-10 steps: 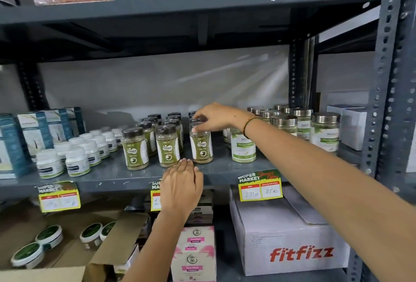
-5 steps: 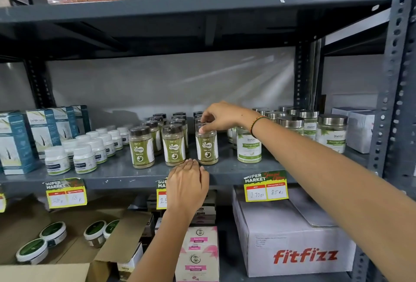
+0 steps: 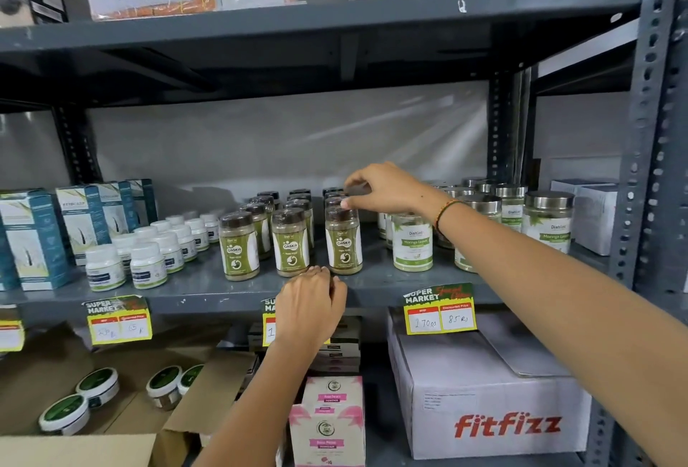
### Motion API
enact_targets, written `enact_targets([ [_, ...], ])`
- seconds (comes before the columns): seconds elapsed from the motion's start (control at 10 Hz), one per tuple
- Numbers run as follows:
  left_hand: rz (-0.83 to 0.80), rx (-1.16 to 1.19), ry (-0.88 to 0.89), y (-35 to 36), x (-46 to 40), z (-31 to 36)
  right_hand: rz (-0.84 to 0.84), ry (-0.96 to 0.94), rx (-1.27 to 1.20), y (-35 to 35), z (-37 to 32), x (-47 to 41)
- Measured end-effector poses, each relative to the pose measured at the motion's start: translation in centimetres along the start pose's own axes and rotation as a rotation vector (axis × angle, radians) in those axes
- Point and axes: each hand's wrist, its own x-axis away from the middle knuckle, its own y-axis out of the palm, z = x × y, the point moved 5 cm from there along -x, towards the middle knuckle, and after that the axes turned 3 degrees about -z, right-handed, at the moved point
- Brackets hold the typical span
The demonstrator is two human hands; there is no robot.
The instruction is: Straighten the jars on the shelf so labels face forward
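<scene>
Hands: right hand (image 3: 385,189) is pinching the lid of the front-right Gaska jar (image 3: 343,241); left hand (image 3: 311,308), loosely curled and holding nothing, is resting on the shelf's front edge (image 3: 208,297).
Progress: front-row labels are mostly facing forward; rear rows are hiding theirs.

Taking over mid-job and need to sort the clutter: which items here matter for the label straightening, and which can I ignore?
Job items:
- brown-lidded green-label powder jars
- steel-lidded glass moringa jars
- right hand, on a brown lid
- left hand, at the shelf edge

Ignore:
- white pill bottles
- teal cartons
- white Fitfizz box
- yellow price tags
</scene>
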Motion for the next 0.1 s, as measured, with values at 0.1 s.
enact_targets([
  [0.1, -0.024, 0.062, -0.066, -0.83, -0.62, -0.37, 0.197, -0.028, 0.034, -2.06, -0.22, 1.34],
])
